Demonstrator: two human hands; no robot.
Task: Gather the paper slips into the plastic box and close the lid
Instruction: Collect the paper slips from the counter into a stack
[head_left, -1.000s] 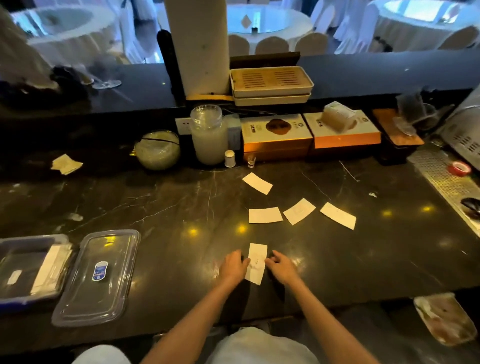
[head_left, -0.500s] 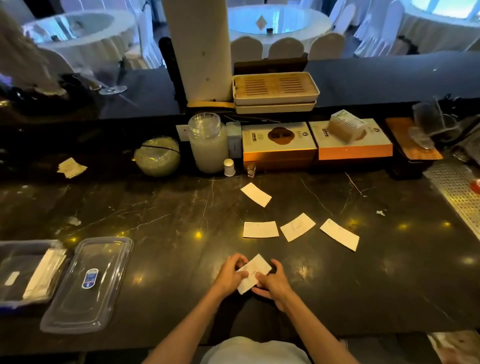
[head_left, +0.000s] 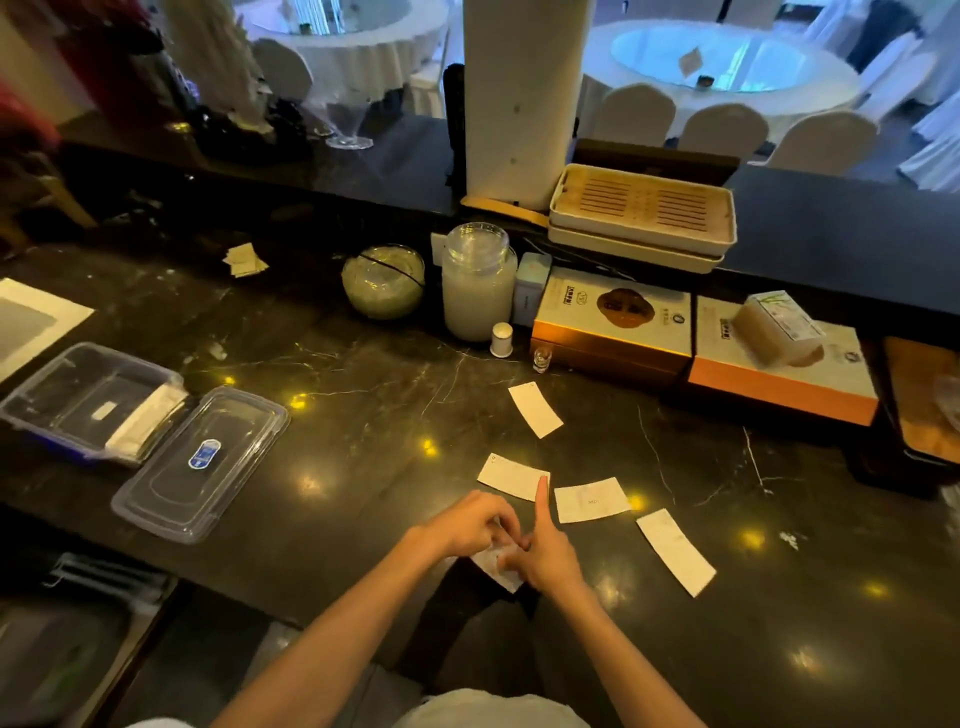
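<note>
On the dark marble counter my left hand (head_left: 470, 525) and my right hand (head_left: 545, 553) together hold one white paper slip (head_left: 496, 569), mostly hidden under the fingers. My right index finger points out over the nearest loose slip (head_left: 506, 475). More slips lie beyond: a middle slip (head_left: 591, 500), a right slip (head_left: 675, 552) and a far slip (head_left: 535, 409). The clear plastic box (head_left: 62, 384) stands open at the left with white papers (head_left: 145, 418) inside. Its clear lid (head_left: 202, 462) lies flat beside it, to its right.
Along the back stand a glass jar (head_left: 478, 283), a round bowl (head_left: 383, 280), two orange gift boxes (head_left: 613, 325) and stacked trays (head_left: 641, 218). Folded papers (head_left: 244, 260) lie at the far left. A white pillar (head_left: 524, 93) rises behind the counter.
The slip was lifted from the counter and drawn in between both hands, which now cover most of it. My view has swung left, so the box and lid sit nearer the middle.
</note>
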